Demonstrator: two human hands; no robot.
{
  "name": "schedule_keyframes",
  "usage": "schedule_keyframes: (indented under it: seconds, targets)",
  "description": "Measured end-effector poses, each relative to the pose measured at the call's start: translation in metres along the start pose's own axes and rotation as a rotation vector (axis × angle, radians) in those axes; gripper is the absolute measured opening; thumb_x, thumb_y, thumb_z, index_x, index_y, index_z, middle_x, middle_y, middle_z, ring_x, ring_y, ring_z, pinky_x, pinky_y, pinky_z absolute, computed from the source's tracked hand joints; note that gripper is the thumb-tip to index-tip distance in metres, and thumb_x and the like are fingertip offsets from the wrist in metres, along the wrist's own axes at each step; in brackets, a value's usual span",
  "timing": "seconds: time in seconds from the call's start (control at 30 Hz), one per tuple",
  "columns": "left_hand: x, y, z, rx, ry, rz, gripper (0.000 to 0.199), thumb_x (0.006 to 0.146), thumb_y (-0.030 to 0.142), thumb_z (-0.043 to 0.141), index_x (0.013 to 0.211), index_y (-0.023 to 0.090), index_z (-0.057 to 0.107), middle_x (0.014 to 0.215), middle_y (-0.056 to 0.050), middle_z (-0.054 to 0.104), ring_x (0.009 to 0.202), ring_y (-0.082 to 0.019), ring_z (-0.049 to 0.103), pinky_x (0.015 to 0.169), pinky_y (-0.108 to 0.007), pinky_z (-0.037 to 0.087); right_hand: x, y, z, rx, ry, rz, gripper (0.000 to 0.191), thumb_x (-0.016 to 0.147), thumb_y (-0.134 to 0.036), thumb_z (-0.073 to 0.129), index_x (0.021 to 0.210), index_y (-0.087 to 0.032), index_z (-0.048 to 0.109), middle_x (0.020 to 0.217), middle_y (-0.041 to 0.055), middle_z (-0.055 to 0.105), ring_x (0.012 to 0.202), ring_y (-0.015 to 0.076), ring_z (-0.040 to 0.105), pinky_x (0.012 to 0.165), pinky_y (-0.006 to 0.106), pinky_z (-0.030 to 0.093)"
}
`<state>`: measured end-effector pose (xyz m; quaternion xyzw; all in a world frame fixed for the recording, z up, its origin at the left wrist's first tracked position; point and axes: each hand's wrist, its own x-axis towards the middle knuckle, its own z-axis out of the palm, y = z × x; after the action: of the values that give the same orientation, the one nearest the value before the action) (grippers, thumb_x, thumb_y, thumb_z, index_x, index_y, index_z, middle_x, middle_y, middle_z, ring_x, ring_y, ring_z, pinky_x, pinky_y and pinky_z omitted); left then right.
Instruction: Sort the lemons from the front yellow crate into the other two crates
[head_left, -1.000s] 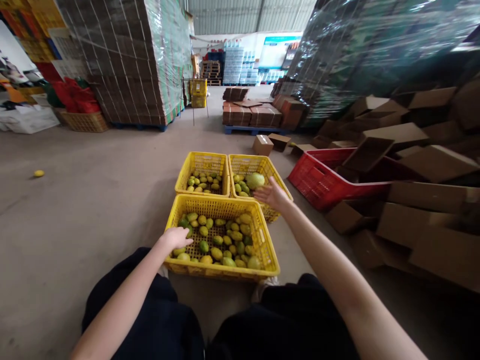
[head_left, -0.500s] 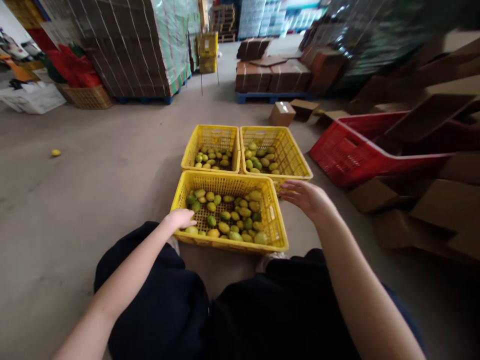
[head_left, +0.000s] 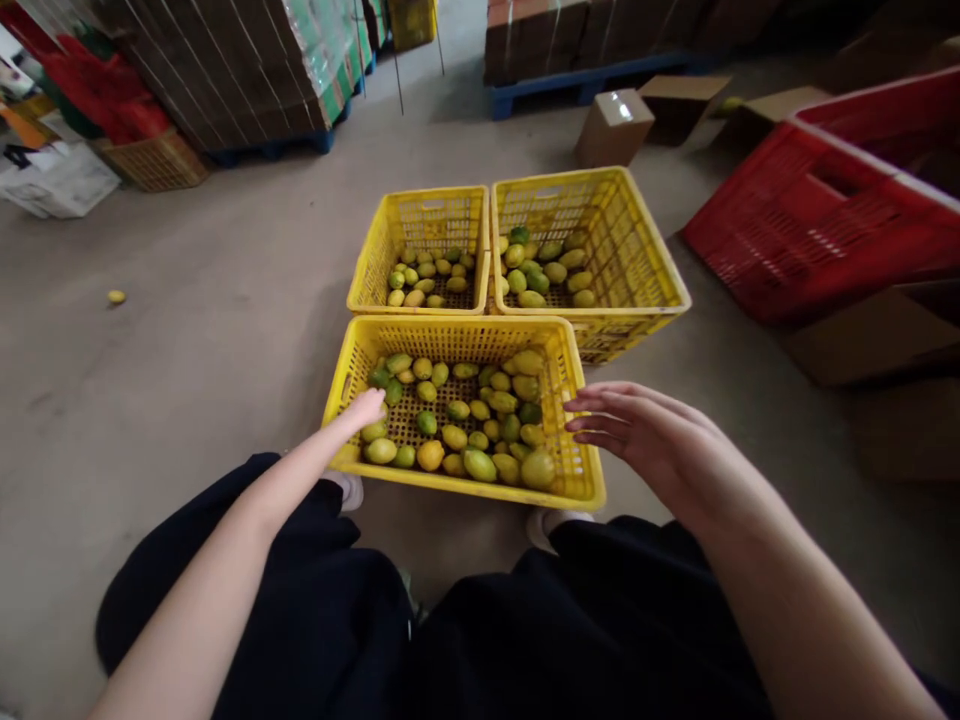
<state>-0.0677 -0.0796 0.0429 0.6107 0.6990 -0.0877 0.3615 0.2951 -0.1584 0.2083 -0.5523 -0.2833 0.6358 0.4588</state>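
Yellow-green fruit (head_left: 480, 465) lies loose across the bottom of the near yellow crate (head_left: 457, 335), which stands on the floor (head_left: 247, 300) before the person's knees and pale shoes (head_left: 346, 490). Of the hands, the left hand (head_left: 366, 408) is inside this crate's left side, close above the fruit, and whether its fingers grip a piece or merely touch one cannot be told. The right hand (head_left: 645, 430) is released, fingers extended and slightly parted, just beside the crate's right wall; whether the fingertips touch it is unclear. Directly behind stand the back-left crate (head_left: 435, 230) and the back-right crate (head_left: 630, 250), side by side, each with more fruit at the bottom. Farther back, a small carton (head_left: 615, 130) bears a pale, shiny patch (head_left: 618, 107) on top (label or tape glare, too indistinct to read). A slatted red crate (head_left: 795, 230) sits at right beside cardboard, and a lone yellow fruit (head_left: 116, 297) lies far left.
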Motion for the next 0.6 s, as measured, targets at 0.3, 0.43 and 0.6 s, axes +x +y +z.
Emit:
schedule_keyframes:
  seconds: [0.3,0.43,0.6]
  targets:
    - [0.093,0.017,0.014,0.391,0.153,-0.176,0.046,0.093,0.01,0.037,0.137,0.009,0.048,0.139,-0.032,0.045,0.119,-0.037,0.062,0.096,-0.046,0.049,0.003,0.005,-0.01,-0.459,0.154,-0.203,0.02,0.069,-0.04,0.082,0.078,-0.024,0.075,0.079,0.0066,0.073,0.073,0.0232,0.066,0.063,0.031,0.055]
    - [0.103,0.017,0.01,0.49,0.14,-0.174,0.038,0.093,0.016,0.045,0.126,0.003,0.057,0.125,-0.033,0.057,0.116,-0.037,0.063,0.092,-0.043,0.051,0.01,0.008,-0.008,-0.588,0.126,-0.217,0.014,0.077,-0.039,0.073,0.079,-0.025,0.073,0.078,0.0056,0.073,0.071,0.0229,0.067,0.064,0.031,0.055]
    - [0.086,0.026,-0.007,0.536,0.081,-0.126,0.046,0.075,0.043,0.076,0.106,0.01,0.07,0.112,-0.024,0.069,0.112,-0.039,0.064,0.09,-0.039,0.051,0.013,0.013,-0.003,-0.721,0.066,-0.247,0.008,0.08,-0.034,0.069,0.079,-0.026,0.071,0.077,0.0048,0.072,0.072,0.0238,0.068,0.071,0.035,0.055]
